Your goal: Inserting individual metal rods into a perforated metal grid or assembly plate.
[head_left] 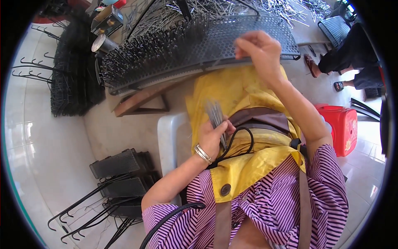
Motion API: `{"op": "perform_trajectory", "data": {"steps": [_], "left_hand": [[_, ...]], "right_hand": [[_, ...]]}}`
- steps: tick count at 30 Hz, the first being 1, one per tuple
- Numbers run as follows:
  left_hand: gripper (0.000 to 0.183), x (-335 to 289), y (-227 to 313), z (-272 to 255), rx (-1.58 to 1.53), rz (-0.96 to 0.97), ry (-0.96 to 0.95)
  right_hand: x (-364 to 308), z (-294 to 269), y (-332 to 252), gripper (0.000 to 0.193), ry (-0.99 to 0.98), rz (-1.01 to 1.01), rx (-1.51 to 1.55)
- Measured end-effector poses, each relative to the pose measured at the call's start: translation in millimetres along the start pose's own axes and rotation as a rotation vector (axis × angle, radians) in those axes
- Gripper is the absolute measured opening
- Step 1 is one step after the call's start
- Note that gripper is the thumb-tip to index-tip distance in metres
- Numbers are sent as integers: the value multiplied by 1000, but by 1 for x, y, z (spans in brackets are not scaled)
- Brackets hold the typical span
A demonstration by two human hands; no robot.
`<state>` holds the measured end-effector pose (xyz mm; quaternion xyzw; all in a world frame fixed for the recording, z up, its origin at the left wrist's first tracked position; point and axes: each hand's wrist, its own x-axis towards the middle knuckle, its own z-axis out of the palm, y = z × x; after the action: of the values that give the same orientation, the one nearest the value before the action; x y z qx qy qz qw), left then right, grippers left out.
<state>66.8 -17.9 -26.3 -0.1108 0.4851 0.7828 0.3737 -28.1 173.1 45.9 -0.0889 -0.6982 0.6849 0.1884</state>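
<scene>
My left hand (212,140) is closed around a bundle of thin grey metal pieces (215,116), held upright over my lap and a little blurred at the top. Above the near edge of a black perforated tray (232,35) is my right hand (259,52), with thumb and fingertips drawn together. Anything in that pinch is too small or blurred to make out. Many thin dark metal pieces (153,54) stand upright, packed close in the tray's holes from its left end to about the middle; bare holes show on the right.
Loose metal pieces (273,8) lie heaped behind the tray. A metal can (103,43) and cardboard box (108,18) stand at left. Hooked black racks (120,164) are stacked on the floor. A red stool (340,128) is at right, near another person's feet (313,66).
</scene>
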Motion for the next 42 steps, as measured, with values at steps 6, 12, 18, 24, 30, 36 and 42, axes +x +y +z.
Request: {"op": "perform_trajectory", "data": {"steps": [6,12,18,24,30,36,42], "left_hand": [[8,-10,-3,-8,78,11,-1],[9,-1,16,1,-273,-4,5],[13,20,32,2,-370,20,-2],[15,23,32,-9,-388,2,-81],[17,21,36,-7,-384,-21,-105],[17,18,38,-9,-383,1,-81],[16,13,44,-3,-291,19,-166]], "right_hand": [[40,26,8,14,29,-129,25],[57,46,23,12,-26,-183,19],[63,60,18,4,-218,-297,-56],[73,72,18,8,-386,-464,-456],[69,69,30,15,-251,-626,-788],[10,58,23,20,-290,-489,-611],[-33,36,4,15,-530,345,-162]]}}
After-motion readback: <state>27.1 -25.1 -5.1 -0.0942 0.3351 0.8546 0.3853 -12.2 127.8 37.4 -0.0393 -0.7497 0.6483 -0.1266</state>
